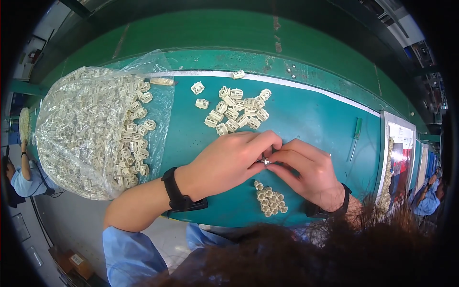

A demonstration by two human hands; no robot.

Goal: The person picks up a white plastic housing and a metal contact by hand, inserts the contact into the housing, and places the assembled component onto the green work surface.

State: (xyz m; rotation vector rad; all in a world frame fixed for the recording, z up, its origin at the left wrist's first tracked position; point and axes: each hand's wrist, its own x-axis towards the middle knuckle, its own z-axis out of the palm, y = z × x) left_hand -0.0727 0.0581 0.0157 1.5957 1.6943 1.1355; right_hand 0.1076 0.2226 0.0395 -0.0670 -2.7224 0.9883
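Note:
My left hand (229, 160) and my right hand (308, 172) meet over the green tabletop. Their fingertips pinch a small shiny part (266, 161) from both sides. It looks silvery, and the fingers cover most of it, so its exact kind does not show. Just beyond my left hand lies a loose heap of cream plastic housings (234, 110), blocky with openings. Nearer to me, below the fingertips, a tight cluster of small round cream pieces (272, 202) stands on the table.
At the left, a large clear plastic bag (81, 129) spills many similar cream housings. A green-handled screwdriver (356, 131) lies to the right, beside a pale-framed tray (384, 158). Along the table's far side runs a green ledge (215, 60). Other people in blue sit at both edges.

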